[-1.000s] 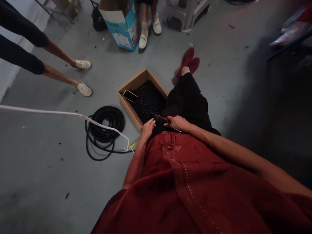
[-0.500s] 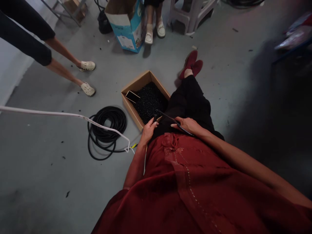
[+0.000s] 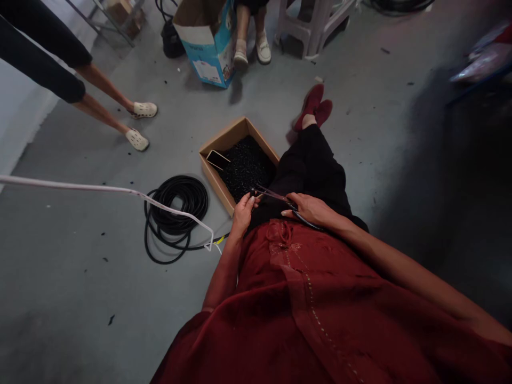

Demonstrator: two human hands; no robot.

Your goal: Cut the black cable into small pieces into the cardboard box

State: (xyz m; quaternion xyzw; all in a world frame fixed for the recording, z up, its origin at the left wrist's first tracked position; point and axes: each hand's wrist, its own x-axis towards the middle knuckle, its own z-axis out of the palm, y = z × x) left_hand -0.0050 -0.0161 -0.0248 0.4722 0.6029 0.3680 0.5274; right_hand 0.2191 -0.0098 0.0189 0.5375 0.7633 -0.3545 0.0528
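Grey floor (image 3: 72, 304); box (image 3: 215, 180) holds black bits (image 3: 246, 165)

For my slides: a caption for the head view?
By a cardboard box of black bits, beside coiled black hose, the right hand holds scissors, the left hand at their tips.

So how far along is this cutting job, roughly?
Done: the cardboard box already holds a layer of short black pieces. In hand: the left hand pinches the hose end at the blades of the scissors, held by the right hand. Left: a thick coil of black hose lies beside the box, so probably plenty remains.
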